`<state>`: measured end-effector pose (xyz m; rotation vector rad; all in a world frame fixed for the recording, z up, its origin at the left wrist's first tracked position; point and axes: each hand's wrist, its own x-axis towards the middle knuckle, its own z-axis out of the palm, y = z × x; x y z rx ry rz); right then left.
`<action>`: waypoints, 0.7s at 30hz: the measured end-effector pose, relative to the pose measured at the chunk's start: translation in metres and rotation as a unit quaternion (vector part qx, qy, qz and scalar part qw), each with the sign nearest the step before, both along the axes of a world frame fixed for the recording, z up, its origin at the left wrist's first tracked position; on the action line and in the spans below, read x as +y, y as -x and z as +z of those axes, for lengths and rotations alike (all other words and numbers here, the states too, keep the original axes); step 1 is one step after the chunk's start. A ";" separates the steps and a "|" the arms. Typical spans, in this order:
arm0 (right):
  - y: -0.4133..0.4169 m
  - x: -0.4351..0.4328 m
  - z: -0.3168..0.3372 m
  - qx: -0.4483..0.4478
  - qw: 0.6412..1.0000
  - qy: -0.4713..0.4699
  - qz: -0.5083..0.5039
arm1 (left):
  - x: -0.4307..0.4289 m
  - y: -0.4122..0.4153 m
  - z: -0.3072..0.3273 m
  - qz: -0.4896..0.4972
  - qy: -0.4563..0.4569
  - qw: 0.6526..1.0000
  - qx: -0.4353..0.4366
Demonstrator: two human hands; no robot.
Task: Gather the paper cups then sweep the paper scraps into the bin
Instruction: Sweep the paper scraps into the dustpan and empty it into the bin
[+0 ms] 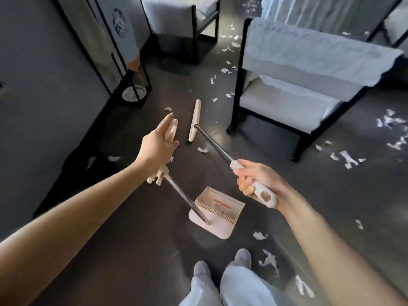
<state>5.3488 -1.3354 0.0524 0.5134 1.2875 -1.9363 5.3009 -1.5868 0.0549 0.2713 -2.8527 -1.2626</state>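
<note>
My right hand (pixel 256 182) grips the broom (pixel 194 120); my left hand (pixel 159 146) is open over the dustpan (pixel 217 214) handle; scraps (pixel 347 156) lie at three o'clock.

Left of dustpan (pixel 223 226): open floor (pixel 132 235) is left free up to the wall (pixel 33 85).
Beyond dustpan: passage is crossed by the broom (pixel 194 121) head and shaft.
Beyond-right of dustpan: way is blocked by the armchair (pixel 298 96).
Right of dustpan: floor is strewn with paper scraps (pixel 346 156).

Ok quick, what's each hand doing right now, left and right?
Left hand: open, fingers straight, above the top of the dustpan handle, not gripping it.
Right hand: closed, holding the broom handle.
</note>
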 end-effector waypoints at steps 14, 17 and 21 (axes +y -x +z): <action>-0.117 0.281 -0.045 -0.057 0.944 -0.038 -0.324 | 0.372 0.020 -0.025 -0.295 -0.034 0.954 -0.039; -0.123 0.343 -0.046 -0.058 0.929 -0.048 -0.362 | 0.443 0.032 -0.023 -0.308 -0.026 0.950 -0.037; -0.111 0.422 -0.046 -0.061 0.917 -0.067 -0.389 | 0.527 0.056 -0.015 -0.320 -0.021 0.946 -0.038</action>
